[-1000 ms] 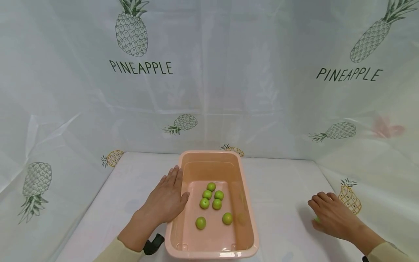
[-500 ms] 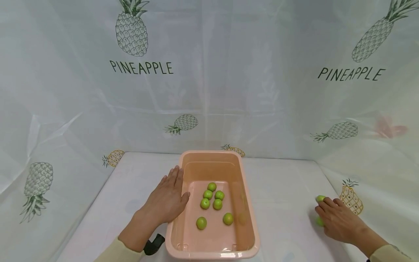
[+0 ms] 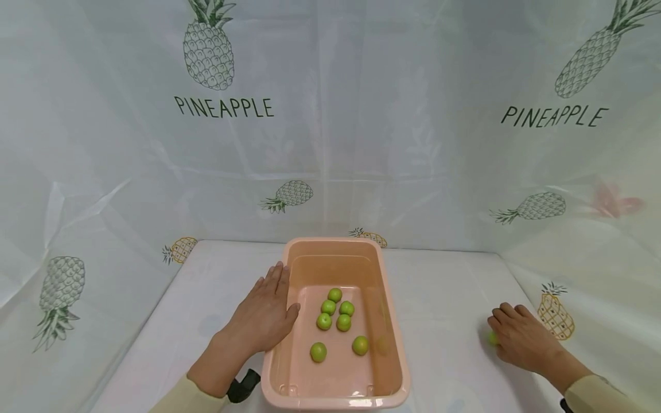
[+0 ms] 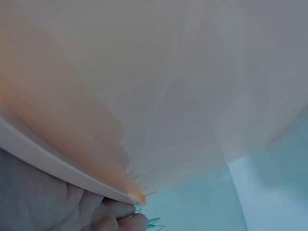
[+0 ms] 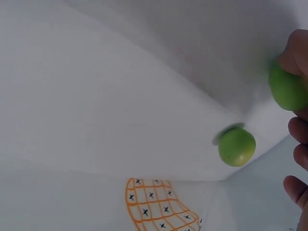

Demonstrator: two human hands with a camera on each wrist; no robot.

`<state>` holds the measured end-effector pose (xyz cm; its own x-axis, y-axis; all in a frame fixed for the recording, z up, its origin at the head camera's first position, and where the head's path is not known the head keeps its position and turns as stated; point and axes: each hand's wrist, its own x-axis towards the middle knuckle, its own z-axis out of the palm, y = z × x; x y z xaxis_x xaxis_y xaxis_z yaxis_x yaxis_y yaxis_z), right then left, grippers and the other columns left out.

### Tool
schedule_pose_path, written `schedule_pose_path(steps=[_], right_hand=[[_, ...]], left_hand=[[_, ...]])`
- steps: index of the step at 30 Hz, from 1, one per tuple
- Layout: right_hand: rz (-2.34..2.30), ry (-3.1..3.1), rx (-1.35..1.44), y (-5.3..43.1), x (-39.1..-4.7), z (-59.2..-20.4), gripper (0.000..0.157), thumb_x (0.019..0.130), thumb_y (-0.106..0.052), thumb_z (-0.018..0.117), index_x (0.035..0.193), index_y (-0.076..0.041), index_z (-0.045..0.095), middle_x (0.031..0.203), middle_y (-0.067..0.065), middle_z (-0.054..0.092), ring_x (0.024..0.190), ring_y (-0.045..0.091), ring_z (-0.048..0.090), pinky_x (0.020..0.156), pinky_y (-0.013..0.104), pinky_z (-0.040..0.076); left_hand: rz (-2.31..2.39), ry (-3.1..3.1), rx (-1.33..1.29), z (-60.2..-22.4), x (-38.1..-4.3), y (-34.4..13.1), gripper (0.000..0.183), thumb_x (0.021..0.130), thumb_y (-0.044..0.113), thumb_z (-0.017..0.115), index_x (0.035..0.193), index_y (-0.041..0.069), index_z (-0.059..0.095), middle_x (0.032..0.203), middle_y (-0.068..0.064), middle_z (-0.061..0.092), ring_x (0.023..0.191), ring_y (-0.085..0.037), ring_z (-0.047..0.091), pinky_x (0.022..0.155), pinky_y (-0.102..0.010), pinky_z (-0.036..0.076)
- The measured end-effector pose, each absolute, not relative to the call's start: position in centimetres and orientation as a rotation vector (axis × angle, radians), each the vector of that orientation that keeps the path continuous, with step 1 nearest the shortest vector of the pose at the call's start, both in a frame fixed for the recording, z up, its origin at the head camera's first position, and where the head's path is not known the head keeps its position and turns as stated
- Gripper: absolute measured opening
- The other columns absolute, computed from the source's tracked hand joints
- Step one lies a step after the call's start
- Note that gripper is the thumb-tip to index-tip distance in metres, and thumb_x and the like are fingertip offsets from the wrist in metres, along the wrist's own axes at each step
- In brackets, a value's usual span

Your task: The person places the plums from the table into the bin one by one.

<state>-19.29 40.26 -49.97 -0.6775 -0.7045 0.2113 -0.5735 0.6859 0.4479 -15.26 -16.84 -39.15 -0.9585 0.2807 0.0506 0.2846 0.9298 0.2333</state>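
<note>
My left hand [image 3: 264, 314] lies with straight fingers along the left rim of a pink plastic basin [image 3: 388, 298]. The left wrist view has part of that hand [image 4: 53, 202] under the basin's pale rim. At the right side of the table my right hand [image 3: 524, 338] bends over a small round green fruit [image 3: 493, 338]. Seen from the right wrist, thumb and fingers pinch this green fruit [image 5: 288, 89]. A second green fruit [image 5: 237, 147] lies on the white surface, apart from the fingers; the hand hides it in the head view.
Several green fruits [image 3: 343, 322] lie on the basin's floor. The basin stands mid-table on a white tabletop [image 3: 439, 321]. A pineapple-printed plastic sheet [image 3: 361, 143] rises behind and at both sides.
My right hand first shifted right, where two fruits showed near its fingers, then came back left; one fruit now shows at its side. The left hand and basin have stayed put.
</note>
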Motion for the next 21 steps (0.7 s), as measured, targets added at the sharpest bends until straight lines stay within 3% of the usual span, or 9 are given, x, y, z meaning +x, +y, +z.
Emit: schedule_pose_path(steps=[4, 21], right_hand=[[-0.428, -2.474, 0.983, 38.6, -20.7, -49.6, 0.033, 0.065, -0.026, 0.074, 0.083, -0.010, 0.050, 0.082, 0.003, 0.046, 0.082, 0.028, 0.045, 0.072, 0.046, 0.040], [-0.403, -2.349, 0.979, 30.4, -24.9, -46.7, 0.043, 0.071, -0.034, 0.082, 0.089, -0.006, 0.055, 0.088, 0.008, 0.055, 0.084, 0.029, 0.050, 0.074, 0.044, 0.042]], left_hand=[[-0.379, -3.068, -0.451, -39.2, -15.3, -16.9, 0.078, 0.108, 0.035, 0.056, 0.162, -0.012, 0.025, 0.170, -0.030, 0.024, 0.160, -0.043, 0.025, 0.126, -0.059, 0.029], [-0.297, -3.065, -0.455, -39.0, -15.2, -16.7, 0.077, 0.109, 0.036, 0.054, 0.161, -0.012, 0.027, 0.170, -0.030, 0.026, 0.159, -0.043, 0.026, 0.128, -0.057, 0.028]])
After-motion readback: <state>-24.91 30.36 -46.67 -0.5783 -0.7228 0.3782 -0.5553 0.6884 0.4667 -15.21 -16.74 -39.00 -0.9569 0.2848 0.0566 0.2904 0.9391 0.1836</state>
